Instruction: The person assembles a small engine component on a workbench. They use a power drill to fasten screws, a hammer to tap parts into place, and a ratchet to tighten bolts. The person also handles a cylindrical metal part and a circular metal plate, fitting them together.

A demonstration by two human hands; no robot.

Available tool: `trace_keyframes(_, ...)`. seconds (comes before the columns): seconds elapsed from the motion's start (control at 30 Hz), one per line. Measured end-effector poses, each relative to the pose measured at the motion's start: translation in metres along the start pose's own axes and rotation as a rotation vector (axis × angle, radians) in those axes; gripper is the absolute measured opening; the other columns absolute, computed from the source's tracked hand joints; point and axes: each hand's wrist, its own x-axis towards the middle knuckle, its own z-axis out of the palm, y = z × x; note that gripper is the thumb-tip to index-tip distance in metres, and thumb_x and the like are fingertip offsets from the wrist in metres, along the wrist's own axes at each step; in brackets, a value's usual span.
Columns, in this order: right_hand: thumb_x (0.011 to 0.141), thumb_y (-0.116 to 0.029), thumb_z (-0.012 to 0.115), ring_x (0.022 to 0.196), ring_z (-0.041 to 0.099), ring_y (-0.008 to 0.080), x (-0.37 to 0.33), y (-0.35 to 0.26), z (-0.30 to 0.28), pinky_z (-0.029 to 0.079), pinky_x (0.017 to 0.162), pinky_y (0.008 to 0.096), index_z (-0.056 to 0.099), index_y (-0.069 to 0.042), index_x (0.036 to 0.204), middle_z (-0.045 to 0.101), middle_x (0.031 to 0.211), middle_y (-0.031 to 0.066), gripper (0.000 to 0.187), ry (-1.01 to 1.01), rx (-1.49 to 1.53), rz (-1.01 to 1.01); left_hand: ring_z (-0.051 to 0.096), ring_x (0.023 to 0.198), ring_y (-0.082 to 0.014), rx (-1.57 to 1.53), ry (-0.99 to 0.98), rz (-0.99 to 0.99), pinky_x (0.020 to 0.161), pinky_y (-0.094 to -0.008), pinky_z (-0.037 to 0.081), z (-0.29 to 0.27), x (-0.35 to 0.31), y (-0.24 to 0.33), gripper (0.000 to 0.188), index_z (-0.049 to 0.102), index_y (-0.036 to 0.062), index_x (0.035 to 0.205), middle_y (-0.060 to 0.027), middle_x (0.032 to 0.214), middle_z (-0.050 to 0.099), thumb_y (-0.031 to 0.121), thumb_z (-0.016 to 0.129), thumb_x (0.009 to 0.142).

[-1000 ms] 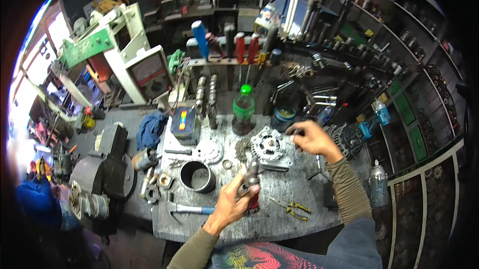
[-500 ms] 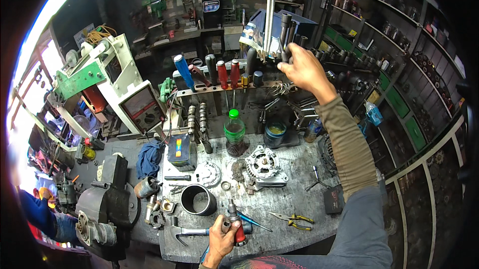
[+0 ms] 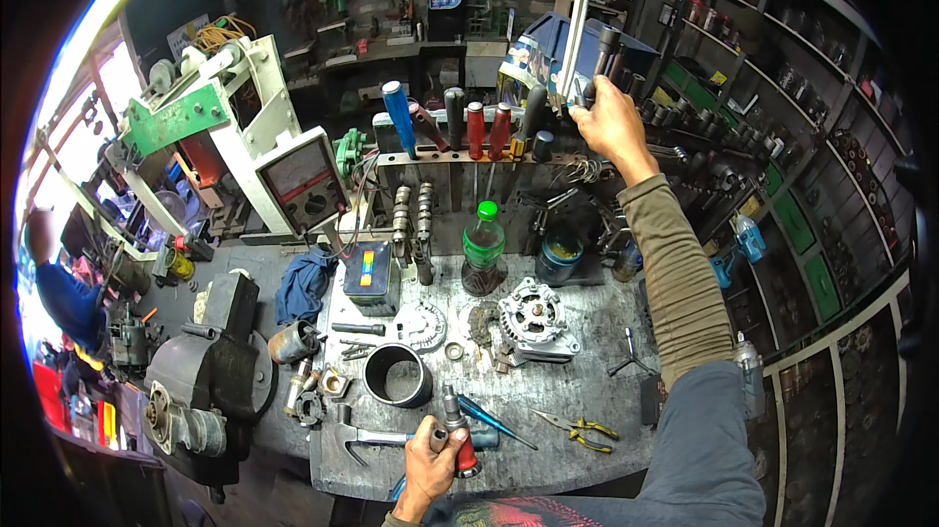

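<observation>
My left hand [image 3: 428, 468] is closed around a red-bodied hand tool [image 3: 464, 449] with a metal neck pointing up. A small metal socket [image 3: 439, 437] shows between its thumb and fingers. My right hand [image 3: 616, 126] reaches far out to the tool rack [image 3: 421, 159], its fingers bent together beside upright dark extension bars [image 3: 606, 46]. What those fingers grip is mostly hidden. A hammer [image 3: 377, 436] lies beside my left hand, and a blue screwdriver [image 3: 499, 421] lies just beyond it. Pliers with yellow-and-black handles [image 3: 585, 432] rest farther right.
On the bench stand a black cylinder [image 3: 399, 375], an alternator housing [image 3: 536, 324], a green-capped bottle [image 3: 483, 248] and a dark box [image 3: 372, 278]. A large dark gearbox [image 3: 210, 361] is at left. Shelves [image 3: 782, 28] line the right side. Another person [image 3: 67, 292] is at far left.
The whole view has shifted, so the bench things appear farther right. My right hand has moved a little left along the rack, closer to the upright bars. My left hand keeps its hold.
</observation>
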Motion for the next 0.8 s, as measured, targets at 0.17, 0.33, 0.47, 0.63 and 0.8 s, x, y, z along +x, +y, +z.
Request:
trace_keyframes(0.17, 0.09, -0.021, 0.076, 0.093, 0.073, 0.0445, -0.006, 0.002, 0.007, 0.056, 0.081, 0.0504, 0.065, -0.001, 0.113, 0.074, 0.092, 0.0247, 0.034, 0.063, 0.093, 0.05, 0.042, 0.062, -0.0047, -0.046, -0.032, -0.013, 0.052, -0.0296, 0.038, 0.0, -0.001, 0.006, 0.035, 0.051, 0.003, 0.085, -0.0021, 0.061, 0.053, 0.019, 0.079, 0.096)
trace_keyframes(0.33, 0.09, -0.024, 0.077, 0.097, 0.072, 0.0464, 0.0, 0.008, 0.007, 0.056, 0.083, 0.0513, 0.071, -0.003, 0.108, 0.075, 0.093, 0.0251, 0.028, 0.063, 0.165, -0.008, 0.042, 0.064, -0.0043, -0.037, -0.061, -0.049, 0.053, -0.0287, 0.039, 0.0, 0.001, 0.007, 0.035, 0.051, 0.0029, 0.085, -0.002, 0.062, 0.054, 0.019, 0.08, 0.096)
trace_keyframes(0.47, 0.09, -0.032, 0.078, 0.102, 0.073, 0.0428, -0.01, 0.012, 0.008, 0.057, 0.086, 0.0485, 0.073, -0.008, 0.122, 0.076, 0.104, 0.0237, 0.04, 0.045, 0.182, 0.054, 0.04, 0.065, -0.004, -0.098, -0.061, -0.048, 0.053, -0.0272, 0.037, 0.003, 0.004, 0.005, 0.035, 0.051, 0.0039, 0.085, 0.0008, 0.064, 0.051, 0.019, 0.08, 0.096)
trace_keyframes(0.63, 0.09, -0.036, 0.08, 0.086, 0.074, 0.0311, -0.031, 0.024, 0.002, 0.057, 0.08, 0.0422, 0.072, -0.007, 0.129, 0.076, 0.094, 0.0149, 0.049, 0.068, 0.265, 0.113, 0.036, 0.066, -0.0041, -0.208, -0.064, 0.007, 0.054, -0.0254, 0.034, 0.004, 0.01, 0.011, 0.035, 0.049, 0.0071, 0.084, 0.0057, 0.069, 0.046, 0.02, 0.077, 0.099)
trace_keyframes(0.8, 0.098, -0.019, 0.075, 0.061, 0.055, 0.0035, -0.105, 0.029, -0.001, 0.045, 0.054, 0.0253, 0.07, -0.001, 0.124, 0.067, 0.078, 0.0008, 0.032, 0.087, 0.645, 0.146, 0.044, 0.073, -0.0037, -0.481, -0.137, 0.017, 0.064, -0.0244, 0.04, 0.006, 0.023, 0.023, 0.025, 0.05, 0.0088, 0.088, 0.0046, 0.078, 0.049, 0.013, 0.07, 0.102)
